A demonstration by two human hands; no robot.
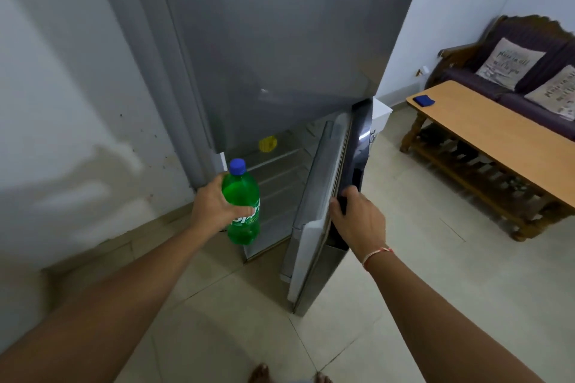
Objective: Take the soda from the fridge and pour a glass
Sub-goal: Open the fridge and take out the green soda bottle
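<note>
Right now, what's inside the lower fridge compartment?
Inside the fridge, bare wire shelves and one yellow item on an upper shelf. The green soda bottle in the left hand and the open door hide the rest.

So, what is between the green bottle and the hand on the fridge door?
In the head view, the open fridge's wire shelves and the door's white inner liner lie between the green bottle in the left hand and the right hand.

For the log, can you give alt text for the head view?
The left hand holds a green soda bottle with a blue cap before the open lower fridge compartment, while the right hand grips the fridge door edge.
</note>
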